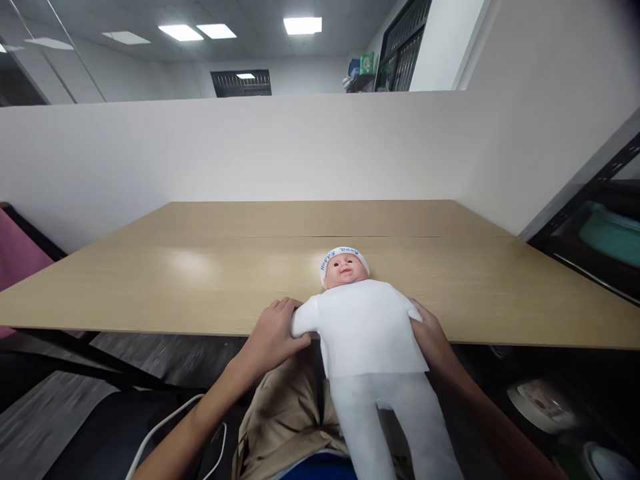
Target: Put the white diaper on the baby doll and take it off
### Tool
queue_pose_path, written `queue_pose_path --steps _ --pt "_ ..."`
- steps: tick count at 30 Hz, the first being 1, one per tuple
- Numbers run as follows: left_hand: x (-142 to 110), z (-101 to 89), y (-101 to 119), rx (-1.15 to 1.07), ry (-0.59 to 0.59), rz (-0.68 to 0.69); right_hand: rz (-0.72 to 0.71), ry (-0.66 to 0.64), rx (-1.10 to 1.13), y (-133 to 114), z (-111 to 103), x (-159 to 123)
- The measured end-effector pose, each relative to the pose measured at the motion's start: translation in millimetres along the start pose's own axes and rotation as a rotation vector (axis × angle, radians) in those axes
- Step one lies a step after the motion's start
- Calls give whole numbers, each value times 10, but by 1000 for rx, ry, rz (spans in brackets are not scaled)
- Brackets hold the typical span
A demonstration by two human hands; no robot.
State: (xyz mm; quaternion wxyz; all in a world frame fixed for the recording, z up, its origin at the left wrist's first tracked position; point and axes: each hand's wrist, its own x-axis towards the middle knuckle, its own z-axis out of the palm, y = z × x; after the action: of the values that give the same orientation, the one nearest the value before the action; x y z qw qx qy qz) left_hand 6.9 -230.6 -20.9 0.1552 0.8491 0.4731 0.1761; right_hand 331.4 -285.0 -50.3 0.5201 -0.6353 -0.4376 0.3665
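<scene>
A baby doll (373,327) in a white top, pale grey trousers and a white cap with blue lettering lies face up. Its head and upper body are at the table's front edge, while its legs extend toward me over my lap. My left hand (279,338) is closed around the doll's sleeved arm on the left, thumb below and fingers above. On the other side, my right hand (431,335) grips the doll's other arm near the sleeve; its fingers are partly hidden behind the doll. The feet of the doll are out of view.
The light wooden table (150,267) reaches back to a low white partition (310,147). At right stands a black-framed shelf (600,220) holding something green. A pink-backed chair (23,250) is at left. A white cable (163,423) hangs beside my left forearm.
</scene>
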Motion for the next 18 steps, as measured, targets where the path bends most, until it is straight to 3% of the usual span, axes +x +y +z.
queue_pose_path --steps 4,7,13,18 --pt "104 -26 -95 49 -6 26 -129 -13 -477 173 -233 203" --pt "135 -75 -147 105 -21 12 -202 -40 -709 214 -387 282" --pt "220 -177 -363 186 -53 -40 -302 -58 -795 298 -576 451" --pt "516 -152 -639 230 -34 -56 -372 -90 -803 466 -499 761"
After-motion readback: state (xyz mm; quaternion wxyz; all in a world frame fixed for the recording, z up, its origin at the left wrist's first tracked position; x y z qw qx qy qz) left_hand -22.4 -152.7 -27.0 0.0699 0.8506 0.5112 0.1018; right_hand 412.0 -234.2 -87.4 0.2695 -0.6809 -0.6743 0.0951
